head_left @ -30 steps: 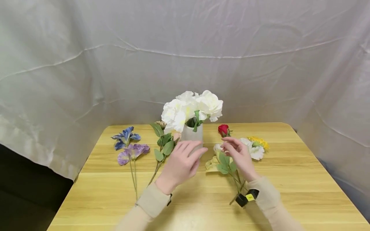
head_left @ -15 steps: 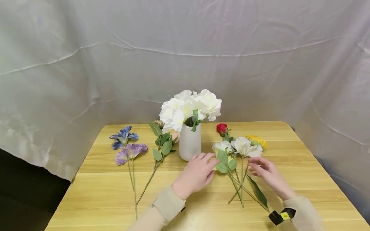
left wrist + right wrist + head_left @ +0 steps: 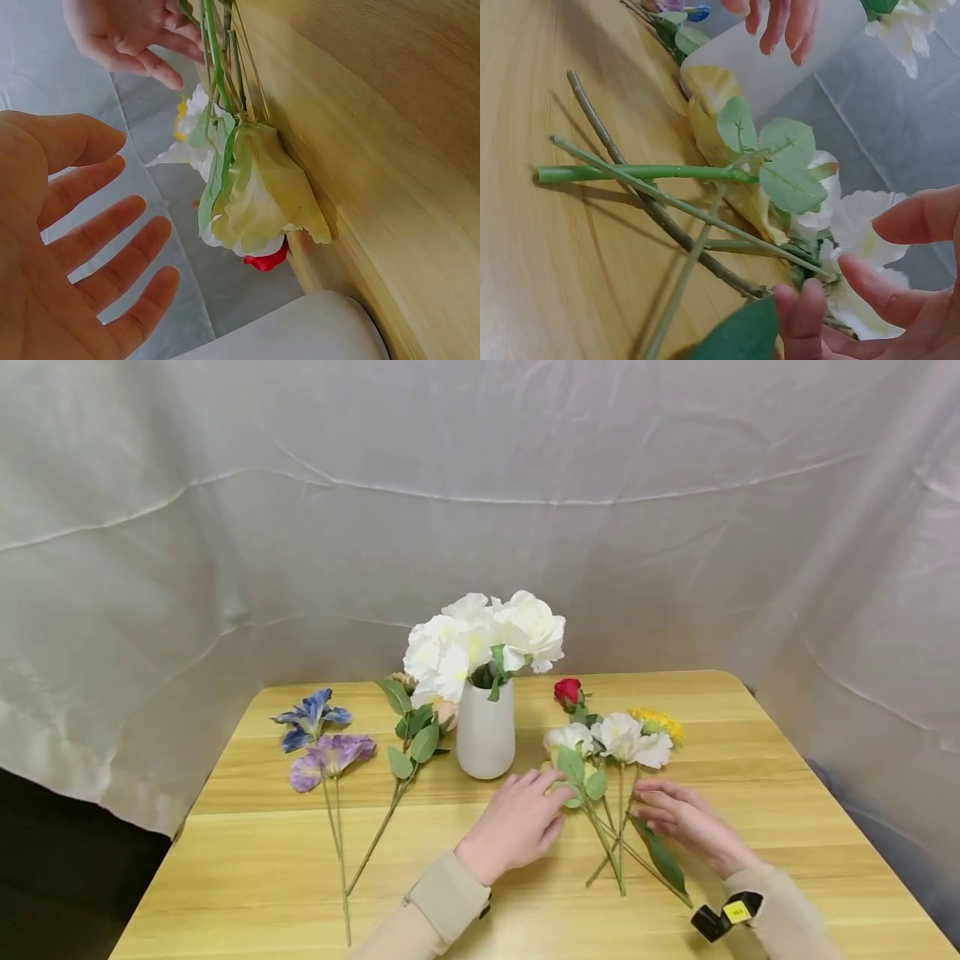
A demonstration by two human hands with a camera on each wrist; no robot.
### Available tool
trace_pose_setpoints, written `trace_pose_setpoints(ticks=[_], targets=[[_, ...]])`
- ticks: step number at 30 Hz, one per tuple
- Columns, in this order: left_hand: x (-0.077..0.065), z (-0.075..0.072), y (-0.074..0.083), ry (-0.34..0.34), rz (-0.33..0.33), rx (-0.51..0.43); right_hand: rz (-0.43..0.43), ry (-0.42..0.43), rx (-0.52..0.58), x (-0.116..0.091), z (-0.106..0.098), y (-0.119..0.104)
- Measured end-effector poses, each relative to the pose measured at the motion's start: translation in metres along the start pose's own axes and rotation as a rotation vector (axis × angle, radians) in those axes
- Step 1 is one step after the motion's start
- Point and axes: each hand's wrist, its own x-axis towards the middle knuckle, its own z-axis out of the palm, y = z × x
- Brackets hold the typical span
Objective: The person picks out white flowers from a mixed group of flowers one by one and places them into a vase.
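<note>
My left hand [image 3: 517, 818] hovers with spread, loosely bent fingers just left of a pile of artificial flowers, holding nothing. On the pile's other side my right hand [image 3: 693, 822] is close to the stems, its fingers parted; the right wrist view shows nothing gripped. The pile has white flowers [image 3: 626, 739], a red rose [image 3: 568, 692], a yellow flower [image 3: 657, 722] and a pale yellow bloom [image 3: 262, 187], mostly hidden in the head view. Their green stems [image 3: 630, 172] cross one another. Behind my left hand a white vase [image 3: 486, 735] stands upright, holding large white flowers [image 3: 480, 639].
Left of the vase lie a leafy stem [image 3: 408, 752], a purple flower [image 3: 333, 760] and a blue flower [image 3: 311, 718]. All rest on a wooden table [image 3: 262, 893]. A grey cloth [image 3: 480, 510] hangs behind and along the sides.
My right hand has moved from above the flower pile to the right side of its stems. My left hand has moved right and nearer, away from the front of the vase toward the pile.
</note>
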Motion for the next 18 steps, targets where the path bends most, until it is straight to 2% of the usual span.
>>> trace_pose_setpoints(ticks=[5, 9, 11, 15, 18], targets=[[-0.001, 0.002, -0.001, 0.008, 0.002, -0.007, 0.053, 0.016, 0.141, 0.011, 0.000, 0.004], [-0.001, 0.003, -0.002, 0.010, -0.002, -0.011, 0.053, -0.007, 0.253, 0.014, -0.002, 0.008], [-0.002, 0.002, -0.002, 0.013, -0.005, -0.015, 0.044, -0.016, 0.275, 0.016, -0.003, 0.009], [-0.002, 0.002, -0.001, 0.021, -0.010, -0.020, 0.040, 0.005, 0.240, 0.019, 0.000, 0.010], [-0.002, 0.002, -0.001, 0.016, -0.011, -0.018, 0.039, 0.037, 0.108, 0.020, 0.004, 0.008]])
